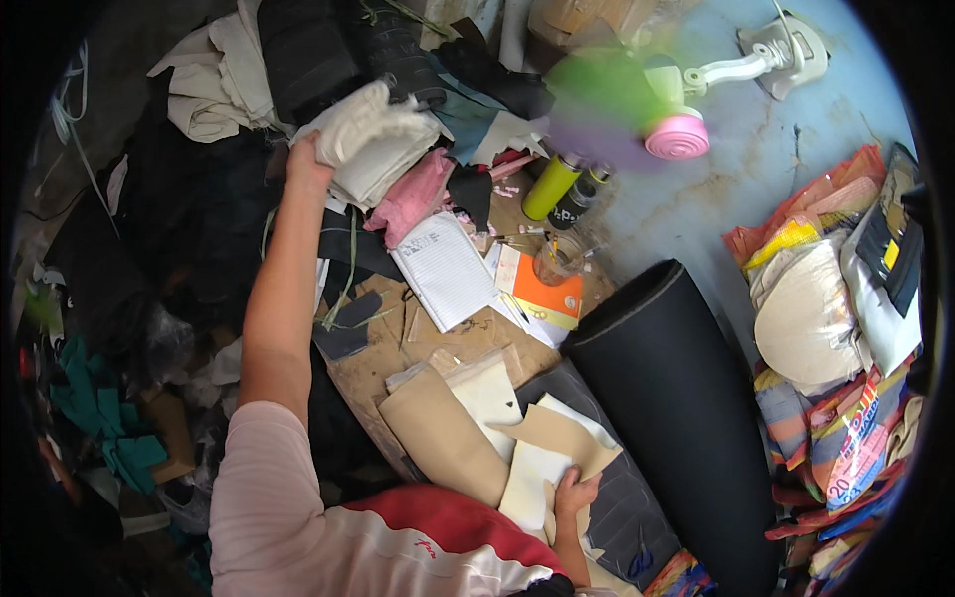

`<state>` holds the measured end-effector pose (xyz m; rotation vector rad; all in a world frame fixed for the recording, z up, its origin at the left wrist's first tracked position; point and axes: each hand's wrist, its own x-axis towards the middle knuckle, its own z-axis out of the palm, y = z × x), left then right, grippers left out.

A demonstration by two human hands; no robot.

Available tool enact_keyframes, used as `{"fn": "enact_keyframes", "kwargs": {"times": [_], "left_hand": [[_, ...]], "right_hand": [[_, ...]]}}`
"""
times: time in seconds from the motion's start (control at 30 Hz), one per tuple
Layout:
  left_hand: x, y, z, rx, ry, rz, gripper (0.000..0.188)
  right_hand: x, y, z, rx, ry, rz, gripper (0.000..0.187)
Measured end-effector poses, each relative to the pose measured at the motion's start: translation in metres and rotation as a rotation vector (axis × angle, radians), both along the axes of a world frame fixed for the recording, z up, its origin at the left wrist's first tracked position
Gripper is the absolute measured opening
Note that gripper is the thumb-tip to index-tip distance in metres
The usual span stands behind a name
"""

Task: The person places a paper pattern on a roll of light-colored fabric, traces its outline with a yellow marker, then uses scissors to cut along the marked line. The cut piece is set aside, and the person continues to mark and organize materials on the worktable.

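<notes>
- Beyond the open white ruled notebook [443, 271], folded off-white frayed fabric [388, 169] was clasped by the left hand [310, 162], fingers closed on its edge, seemingly for control.
- Nearer than the notebook, thin cream sheets [537, 476] were gripped by the right hand [576, 492], fingers curled, apparently keeping layers together.

Letters are seen on the black bottle [572, 206], the shirt [428, 537] and, with numbers, the right sack [852, 438]; handwriting, on the notebook [448, 279].

Off-white on the cloth [373, 129]; cream and tan on the sheets [567, 436]. Solid black on the roll [676, 408]; ruled lines over white on the notebook [445, 274]; orange on the booklet [532, 289]; yellow-green on the bottle [550, 187]; pink on the fan hub [677, 135].
</notes>
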<state>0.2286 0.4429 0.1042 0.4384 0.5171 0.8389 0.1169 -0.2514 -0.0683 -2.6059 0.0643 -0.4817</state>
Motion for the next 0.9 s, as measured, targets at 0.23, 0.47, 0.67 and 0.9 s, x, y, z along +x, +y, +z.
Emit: {"fn": "enact_keyframes", "kwargs": {"times": [0.23,0.47,0.67,0.9], "left_hand": [[-0.001,-0.014,0.03,-0.003,0.091,0.116,0.032],[0.019,-0.031,-0.02,0.167,0.315,0.18,0.066],[-0.004,-0.087,-0.036,0.703,0.469,0.264,0.064],[-0.05,-0.161,-0.01,0.723,0.305,-0.186,0.055]], "right_hand": [[0.0,-0.008,-0.01,0.011,0.024,-0.008,0.035],[0.025,-0.002,0.051,-0.332,0.526,-0.017,0.073],[0.06,0.123,0.203,-0.349,0.237,0.382,0.103],[0.064,0.396,0.221,-0.16,-0.308,0.948,0.089]]}}
